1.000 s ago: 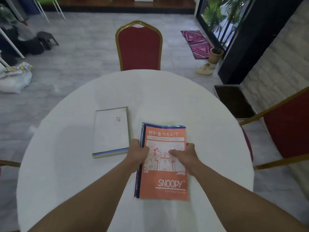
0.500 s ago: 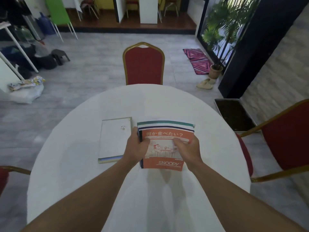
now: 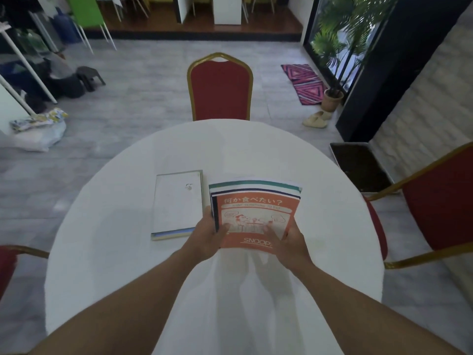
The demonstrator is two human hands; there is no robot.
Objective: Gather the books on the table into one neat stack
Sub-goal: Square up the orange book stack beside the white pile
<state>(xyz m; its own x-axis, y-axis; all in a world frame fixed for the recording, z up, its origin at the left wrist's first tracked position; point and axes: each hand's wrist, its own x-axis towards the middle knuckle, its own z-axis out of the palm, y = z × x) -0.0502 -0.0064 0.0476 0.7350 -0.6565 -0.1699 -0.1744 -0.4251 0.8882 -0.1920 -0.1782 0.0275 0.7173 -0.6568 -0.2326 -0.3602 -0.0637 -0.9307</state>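
Books in a small bundle [image 3: 256, 213] are gripped by both hands over the middle of the round white table [image 3: 332, 226], tilted so the far edges rise. On top is an orange Snoopy booklet [image 3: 258, 224] (Japanese lettering across its head), with dark blue, teal and white covers fanned out behind it; how many lie beneath is hard to count. Left hand [image 3: 208, 238] is clamped on the bundle's left edge, thumb on the orange cover. Right hand [image 3: 288, 243] is closed on the near right corner, thumb pressed on top. Just left of the bundle a white book [image 3: 178, 203] lies flat on the tabletop, apart from the hands. Beyond the table's far edge stands a red chair [image 3: 220, 89] with a gold frame
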